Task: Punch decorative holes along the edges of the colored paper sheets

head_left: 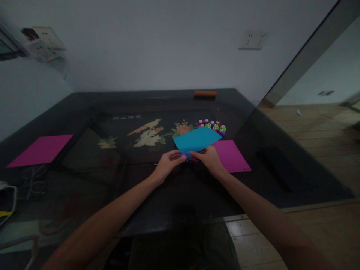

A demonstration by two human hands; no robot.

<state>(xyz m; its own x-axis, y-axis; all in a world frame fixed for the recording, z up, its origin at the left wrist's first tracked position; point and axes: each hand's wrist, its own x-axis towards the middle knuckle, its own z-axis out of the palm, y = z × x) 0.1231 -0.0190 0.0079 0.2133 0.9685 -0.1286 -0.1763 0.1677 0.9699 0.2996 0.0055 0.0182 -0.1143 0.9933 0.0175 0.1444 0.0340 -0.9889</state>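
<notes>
A blue sheet of paper point(197, 139) is held up at a tilt over the tabletop, its near corner between my two hands. My right hand point(209, 156) is closed, with thumb and finger pinching the sheet's near edge. My left hand point(168, 164) is closed on a small purple piece point(183, 155) at that corner; its exact form is partly covered by the fingers. Just behind the sheet lies a cluster of small round eye-like pieces point(215, 125) in red, purple and green. A pink sheet point(232, 155) lies flat beside my right hand, with small dark marks at its near corner.
Another pink sheet point(42, 150) lies on the left of the dark glossy table point(157, 195). An orange-brown cylinder point(205, 93) rests at the back edge, near the wall. A dark flat object point(278, 167) is at the right. Bird and flower pictures decorate the tabletop.
</notes>
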